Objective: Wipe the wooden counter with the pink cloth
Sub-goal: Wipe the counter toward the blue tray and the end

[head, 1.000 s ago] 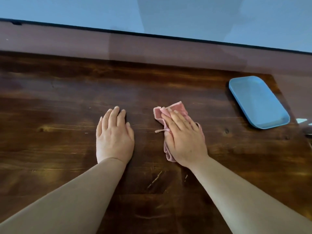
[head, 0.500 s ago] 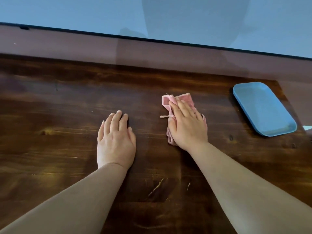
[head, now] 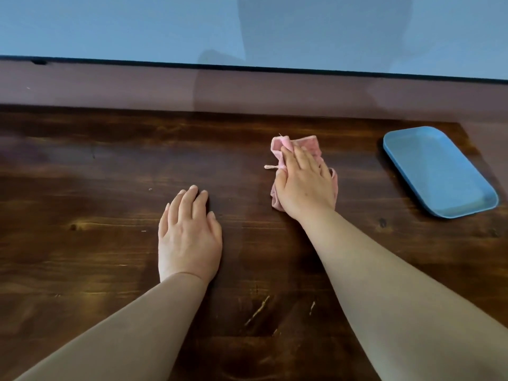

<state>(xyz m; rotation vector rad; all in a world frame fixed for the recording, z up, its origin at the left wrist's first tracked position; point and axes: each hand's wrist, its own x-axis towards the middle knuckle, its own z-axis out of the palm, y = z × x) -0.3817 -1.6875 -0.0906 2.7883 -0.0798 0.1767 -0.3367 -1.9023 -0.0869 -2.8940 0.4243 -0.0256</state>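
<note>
Bare tabletop (head: 110,174) left of right hand (head: 303,185); blue tray (head: 437,171) obstructs right; raised ledge (head: 247,89) bounds beyond.

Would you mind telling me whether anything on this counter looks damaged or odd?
Yes: pale scratches mark the wooden counter near its front edge, between the forearms. A loose thread trails from the pink cloth.
</note>
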